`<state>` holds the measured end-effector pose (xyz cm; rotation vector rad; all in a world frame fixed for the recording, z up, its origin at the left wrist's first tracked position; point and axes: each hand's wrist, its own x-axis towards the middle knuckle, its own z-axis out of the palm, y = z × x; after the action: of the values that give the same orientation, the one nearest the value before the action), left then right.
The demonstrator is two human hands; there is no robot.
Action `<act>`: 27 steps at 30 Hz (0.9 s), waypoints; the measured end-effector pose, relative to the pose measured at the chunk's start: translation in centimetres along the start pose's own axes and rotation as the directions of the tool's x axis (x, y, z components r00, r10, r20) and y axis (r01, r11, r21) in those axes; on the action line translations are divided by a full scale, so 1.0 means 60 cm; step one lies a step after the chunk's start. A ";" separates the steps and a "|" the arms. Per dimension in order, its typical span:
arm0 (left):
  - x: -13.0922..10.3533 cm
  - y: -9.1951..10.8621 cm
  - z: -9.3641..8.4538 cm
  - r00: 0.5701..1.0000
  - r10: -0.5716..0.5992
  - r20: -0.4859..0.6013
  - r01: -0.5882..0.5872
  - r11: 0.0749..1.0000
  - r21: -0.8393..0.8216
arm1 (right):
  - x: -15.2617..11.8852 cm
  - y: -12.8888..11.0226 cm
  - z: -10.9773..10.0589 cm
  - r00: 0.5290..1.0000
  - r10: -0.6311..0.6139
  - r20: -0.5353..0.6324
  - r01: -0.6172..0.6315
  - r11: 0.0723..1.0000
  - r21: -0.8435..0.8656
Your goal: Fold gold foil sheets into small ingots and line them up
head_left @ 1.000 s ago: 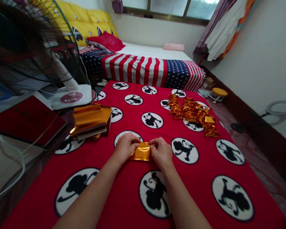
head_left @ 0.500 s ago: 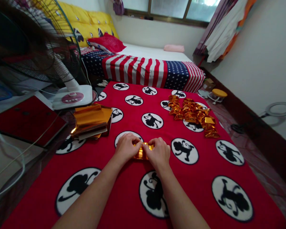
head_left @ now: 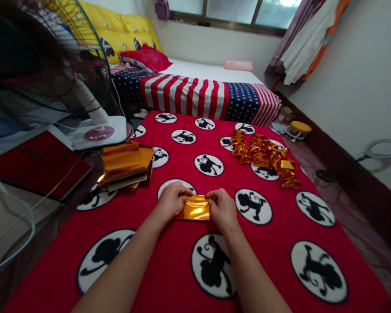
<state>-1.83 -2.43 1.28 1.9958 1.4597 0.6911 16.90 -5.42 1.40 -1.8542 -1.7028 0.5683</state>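
Note:
A shiny gold foil paper sheet (head_left: 195,208) lies low over the red cloth (head_left: 169,269) in front of me, bent along its far edge. My left hand (head_left: 172,201) pinches its left end between thumb and fingers. At the opposite end my right hand (head_left: 222,208) grips the far right corner, fingers curled. To the left rests a stack of gold foil sheets (head_left: 127,161), some edges showing pale backing. Several folded gold foil pieces (head_left: 263,152) sit in rows at the right.
On the left stand a fan with a white base (head_left: 101,132) and a dark red box lid (head_left: 35,156). Behind the cloth is a bed with a striped, starred cover (head_left: 189,95). A yellow stool (head_left: 300,127) and a ring-shaped stand (head_left: 382,149) are by the right wall.
My hands have moved apart from the middle toward the sheet's two ends. More of the gold surface between them now shows.

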 end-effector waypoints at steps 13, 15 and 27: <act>-0.002 0.018 0.016 0.989 -0.051 -0.140 0.066 0.992 0.109 | -0.010 -0.034 0.010 0.996 -0.008 -0.087 -0.016 0.963 -0.269; -0.002 0.014 0.019 0.990 -0.049 -0.130 0.063 0.993 0.103 | -0.011 -0.032 0.011 0.996 -0.015 -0.083 -0.009 0.962 -0.274; 0.000 0.007 -0.003 1.000 -0.001 -0.007 0.001 1.000 0.031 | -0.003 -0.012 -0.006 1.000 0.007 0.006 -0.007 0.998 -0.061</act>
<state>-1.69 -2.53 1.69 2.0179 1.4838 0.6790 16.57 -5.59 2.10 -1.9031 -1.7366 0.5310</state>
